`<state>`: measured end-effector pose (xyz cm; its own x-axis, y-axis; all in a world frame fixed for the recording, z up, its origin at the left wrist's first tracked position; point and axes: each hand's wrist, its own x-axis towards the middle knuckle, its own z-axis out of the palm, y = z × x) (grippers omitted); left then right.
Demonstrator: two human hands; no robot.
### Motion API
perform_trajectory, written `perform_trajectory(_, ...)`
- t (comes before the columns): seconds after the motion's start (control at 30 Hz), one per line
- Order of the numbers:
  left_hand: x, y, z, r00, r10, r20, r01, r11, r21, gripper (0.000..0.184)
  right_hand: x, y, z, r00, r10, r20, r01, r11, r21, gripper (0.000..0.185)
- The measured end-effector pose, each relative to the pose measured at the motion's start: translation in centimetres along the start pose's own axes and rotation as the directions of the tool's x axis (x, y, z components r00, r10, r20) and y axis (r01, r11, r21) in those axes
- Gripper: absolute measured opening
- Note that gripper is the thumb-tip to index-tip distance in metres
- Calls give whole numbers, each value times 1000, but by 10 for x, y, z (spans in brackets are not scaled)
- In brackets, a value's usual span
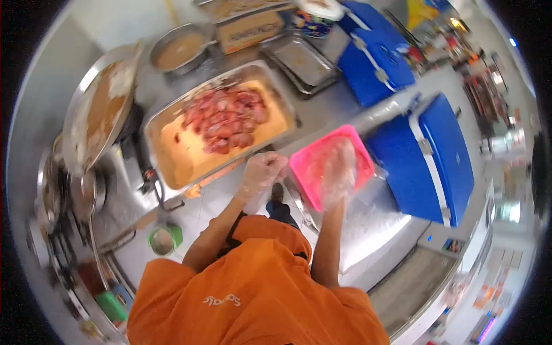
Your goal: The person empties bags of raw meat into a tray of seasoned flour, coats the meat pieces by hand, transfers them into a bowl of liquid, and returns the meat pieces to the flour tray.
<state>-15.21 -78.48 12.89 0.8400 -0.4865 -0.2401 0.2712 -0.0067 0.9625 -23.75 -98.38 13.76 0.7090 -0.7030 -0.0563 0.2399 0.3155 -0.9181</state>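
Note:
A clear plastic glove covers my left hand, whose fingers are curled together near the front right corner of a large metal tray; whether they hold anything is too small to tell. Pieces of raw red meat lie heaped on orange-yellow powder in that tray. My right hand, gloved too and blurred by motion, is over a pink plastic basin. Reddish wet contents show in the basin. The fingers of my right hand are smeared.
Two blue coolers stand to the right. Behind the meat tray are a metal bowl, a cardboard box and stacked metal trays. A large tilted pan is at the left. A green container sits below.

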Motion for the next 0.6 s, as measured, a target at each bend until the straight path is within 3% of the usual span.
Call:
perform_trajectory(0.03,-2,-1,-12,998,-12,-69,3,992,-124,37,-9,6,-3,989,117,-91,-101,981,165,52)
perform_trajectory(0.07,-11,15,-25,986,-90,-140,70,987,-144,41,-21,10,-7,970,181,-163,-172,983,65,50)
perform_trajectory(0.17,-44,48,-72,906,-145,-399,206,972,115,44,-66,16,-2,887,326,-327,-320,945,73,47)
perform_trajectory(0.23,-48,-2,-112,807,-24,-590,92,992,85,46,-89,49,-27,868,378,-323,-421,904,-76,45)
perform_trajectory(0.3,-62,-24,-154,707,138,-693,107,949,298,48,-98,63,-25,882,381,-278,-448,860,-244,42)
perform_trajectory(0.37,-77,-20,-189,679,347,-647,262,708,656,48,-105,51,22,924,342,-173,-383,822,-422,40)
perform_trajectory(0.4,-84,-14,-196,691,332,-642,265,710,653,46,-105,43,47,946,315,-76,-308,803,-510,33)
perform_trajectory(0.47,-87,0,-210,708,319,-630,261,711,653,43,-104,27,110,974,158,160,-7,731,-682,35)
perform_trajectory(0.5,-85,-5,-214,692,388,-610,247,666,704,41,-97,28,136,952,94,290,157,667,-728,36)
perform_trajectory(0.57,-81,-29,-216,655,502,-565,243,568,787,38,-69,47,173,832,180,525,371,524,-767,38)
perform_trajectory(0.6,-78,-34,-214,664,471,-581,281,563,777,38,-62,46,204,742,186,644,480,523,-704,36)
